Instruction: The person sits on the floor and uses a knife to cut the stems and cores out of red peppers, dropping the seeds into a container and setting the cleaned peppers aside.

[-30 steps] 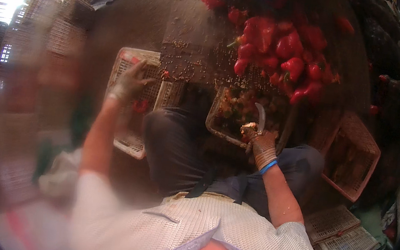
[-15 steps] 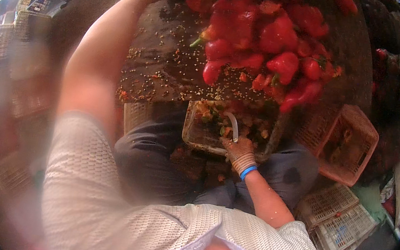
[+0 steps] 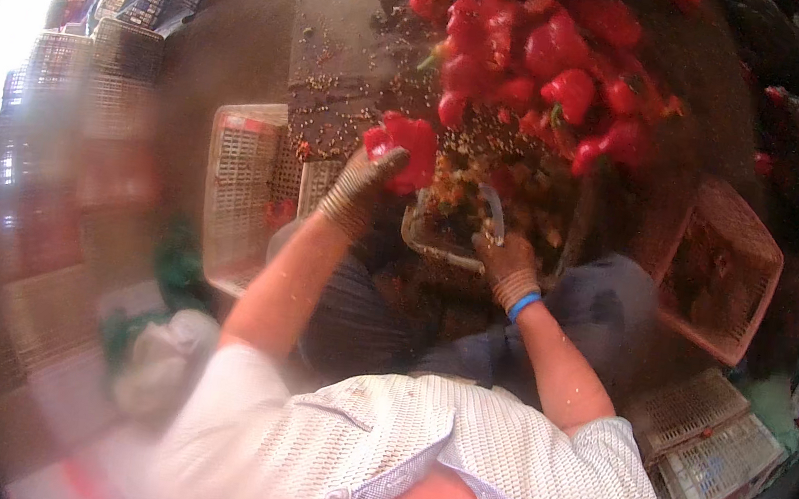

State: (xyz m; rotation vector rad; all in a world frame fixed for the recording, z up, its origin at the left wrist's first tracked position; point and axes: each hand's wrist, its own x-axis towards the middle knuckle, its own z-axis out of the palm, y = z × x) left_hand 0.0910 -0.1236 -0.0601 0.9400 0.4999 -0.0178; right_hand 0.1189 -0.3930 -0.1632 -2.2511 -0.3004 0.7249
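My left hand, in a dirty striped work glove, grips a red bell pepper by its near side, with the thumb on top. It is at the table's near left edge. In my right hand, also gloved and with a blue band at the wrist, is a curved knife with a pale, thin blade pointing away from me. Below it, between my knees, stands a tub holding pepper cores and scraps. A heap of red bell peppers lies on the table beyond both hands.
Seeds litter the dark table. A slatted crate stands left of my legs, with a bit of red inside. To the right are a reddish crate and pale crates on the floor. More crates stand far left.
My left hand has come back from the far left of the table toward me and now holds a red bell pepper. My right hand still holds the curved knife over the tub.
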